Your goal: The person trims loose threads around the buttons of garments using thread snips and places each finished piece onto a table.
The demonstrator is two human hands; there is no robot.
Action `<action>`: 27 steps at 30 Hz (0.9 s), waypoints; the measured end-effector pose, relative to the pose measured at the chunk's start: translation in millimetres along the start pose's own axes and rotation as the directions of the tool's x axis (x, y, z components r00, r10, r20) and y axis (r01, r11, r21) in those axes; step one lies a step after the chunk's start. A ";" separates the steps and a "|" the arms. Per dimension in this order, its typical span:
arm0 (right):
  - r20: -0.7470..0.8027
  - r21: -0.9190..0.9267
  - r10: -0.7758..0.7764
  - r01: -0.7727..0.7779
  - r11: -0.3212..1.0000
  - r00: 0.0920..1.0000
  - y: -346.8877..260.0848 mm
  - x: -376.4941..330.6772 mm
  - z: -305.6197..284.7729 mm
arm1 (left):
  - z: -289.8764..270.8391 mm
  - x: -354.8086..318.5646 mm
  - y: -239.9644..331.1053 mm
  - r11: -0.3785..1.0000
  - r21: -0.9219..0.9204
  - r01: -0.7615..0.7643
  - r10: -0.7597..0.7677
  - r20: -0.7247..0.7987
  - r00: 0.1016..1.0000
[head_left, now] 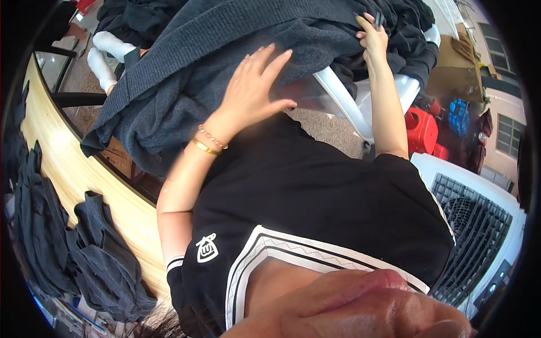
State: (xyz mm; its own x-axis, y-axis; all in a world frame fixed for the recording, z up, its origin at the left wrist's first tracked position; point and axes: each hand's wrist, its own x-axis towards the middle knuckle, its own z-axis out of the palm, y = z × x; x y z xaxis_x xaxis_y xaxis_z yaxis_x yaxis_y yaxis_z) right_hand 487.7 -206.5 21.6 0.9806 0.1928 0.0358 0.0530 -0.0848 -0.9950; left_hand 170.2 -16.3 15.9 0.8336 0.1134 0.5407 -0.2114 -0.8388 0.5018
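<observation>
A large dark grey knitted garment [186,84] with a ribbed band lies spread across my lap and beyond it. My left hand [251,84], bracelets at its wrist, is over the near part of the knit with fingers outstretched and thumb apart, holding nothing. Farther off to the right, my right hand [373,44] is closed on a small dark metal tool [378,21] that resembles thread snips; its shape is partly hidden by the fingers. That hand is beside the bunched dark cloth [403,48] lying on a white plastic chair [344,104].
At left runs a light wood tabletop [96,186] with dark garments [107,253] on it. Feet in white socks [104,59] show at the upper left. On the right stand red containers [421,130], an air cooler [470,225] and a cardboard box [451,67].
</observation>
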 end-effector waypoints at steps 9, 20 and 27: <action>-0.250 0.291 0.393 -0.318 0.902 0.885 62.5 34.4 -65.6 | -19.2 17.4 -17.8 0.963 -0.088 0.256 -0.244 0.128 0.961; -0.450 0.326 0.223 -0.073 0.943 0.865 75.6 40.4 -77.5 | -182.3 -94.3 -0.5 0.442 -0.871 0.214 -0.620 -0.124 0.775; 0.116 0.017 -0.048 0.047 0.999 0.992 53.7 31.8 -54.1 | -217.1 -92.1 30.0 -0.134 -0.966 -0.222 -0.625 -0.092 0.775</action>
State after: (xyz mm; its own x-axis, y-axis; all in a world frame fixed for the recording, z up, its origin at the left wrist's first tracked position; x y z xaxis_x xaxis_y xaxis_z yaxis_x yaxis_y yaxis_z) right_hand 532.0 -257.8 -25.6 0.9483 0.3087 0.0729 0.0956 -0.0592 -0.9937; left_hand -23.8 63.7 127.7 0.7314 0.6611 0.1675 -0.6499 0.6012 0.4650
